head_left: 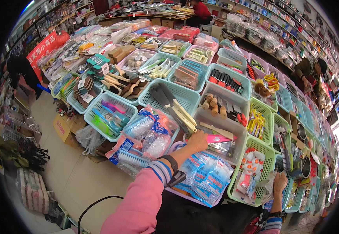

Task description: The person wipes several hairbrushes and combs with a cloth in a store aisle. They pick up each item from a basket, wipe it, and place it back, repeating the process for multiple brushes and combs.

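Note:
My left hand (198, 141), in a pink sleeve with a striped cuff and a dark wristband, is closed at the near edge of a translucent plastic bin (239, 146). A pink-handled item (218, 138) juts out to the right of its fingers. Just beyond the fingers lie cream-handled tools (182, 112) with dark grey ends, reaching over a blue basket (155, 101); whether the hand grips them I cannot tell. Low on the right, my right hand (280, 182) pinches a crumpled translucent plastic bag (269, 187) beside a green basket (232, 190).
Packaged brushes (134, 158) and blue-white packets (209, 175) lie near my left forearm. Many baskets of small household goods cover the display. A person in dark clothes (306, 73) stands at the right, another (19, 68) bends at the left, and one in red (201, 11) is at the back.

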`<state>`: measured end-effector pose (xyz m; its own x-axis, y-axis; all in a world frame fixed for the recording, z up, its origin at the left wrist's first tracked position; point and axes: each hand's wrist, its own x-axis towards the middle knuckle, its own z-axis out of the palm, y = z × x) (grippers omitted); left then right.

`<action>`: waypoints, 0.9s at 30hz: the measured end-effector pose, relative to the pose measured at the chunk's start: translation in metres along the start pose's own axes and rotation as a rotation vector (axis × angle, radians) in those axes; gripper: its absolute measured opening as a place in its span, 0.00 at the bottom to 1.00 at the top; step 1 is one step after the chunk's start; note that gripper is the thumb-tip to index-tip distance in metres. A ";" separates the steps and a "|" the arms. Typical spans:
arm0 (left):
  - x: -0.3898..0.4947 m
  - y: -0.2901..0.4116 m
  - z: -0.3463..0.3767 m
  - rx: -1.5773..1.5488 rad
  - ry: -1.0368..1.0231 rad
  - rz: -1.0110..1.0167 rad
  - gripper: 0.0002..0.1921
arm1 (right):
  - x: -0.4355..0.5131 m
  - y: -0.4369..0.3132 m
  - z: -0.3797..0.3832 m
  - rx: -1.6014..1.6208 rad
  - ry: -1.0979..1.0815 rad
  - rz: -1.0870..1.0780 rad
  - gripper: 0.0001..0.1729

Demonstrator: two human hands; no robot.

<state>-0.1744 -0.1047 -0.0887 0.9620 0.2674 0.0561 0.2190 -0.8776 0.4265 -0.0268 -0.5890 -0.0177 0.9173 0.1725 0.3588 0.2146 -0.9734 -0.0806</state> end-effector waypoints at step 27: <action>0.001 0.002 0.005 -0.232 -0.058 -0.092 0.14 | -0.017 -0.522 0.043 0.025 -0.457 -0.914 0.42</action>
<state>-0.1723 -0.1084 -0.0925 0.9489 0.3128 -0.0410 0.2689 -0.7342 0.6235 -0.1400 -0.0772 -0.0223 0.4386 0.8935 -0.0963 0.8985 -0.4384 0.0250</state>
